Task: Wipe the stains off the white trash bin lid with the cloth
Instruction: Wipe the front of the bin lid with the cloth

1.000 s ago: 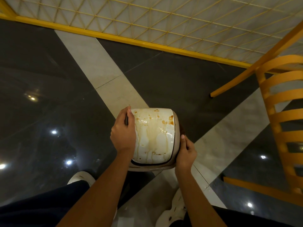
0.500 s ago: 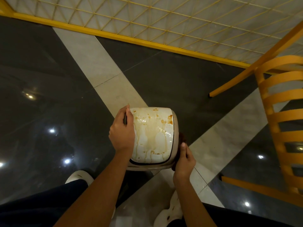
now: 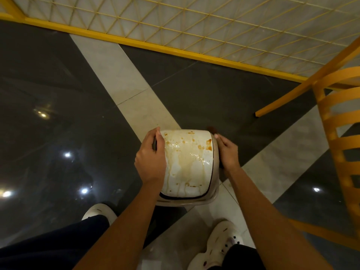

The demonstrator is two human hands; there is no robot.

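Wiping hasn't started: left hand (image 3: 151,158) grips the stained white plastic bin lid (image 3: 188,162) at its 9 o'clock edge. Right hand (image 3: 228,152) at 3 o'clock looks closed on a dark brownish cloth (image 3: 211,129), which I'd say next needs bringing onto the orange stains (image 3: 206,146).

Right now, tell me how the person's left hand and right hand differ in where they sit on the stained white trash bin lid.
The left hand lies over the stained white trash bin lid's left edge, fingers curled on top. The right hand is at the lid's right side, lower on the rim, with something dark, perhaps the cloth, just beyond its fingertips. Neither hand covers the brown stains.
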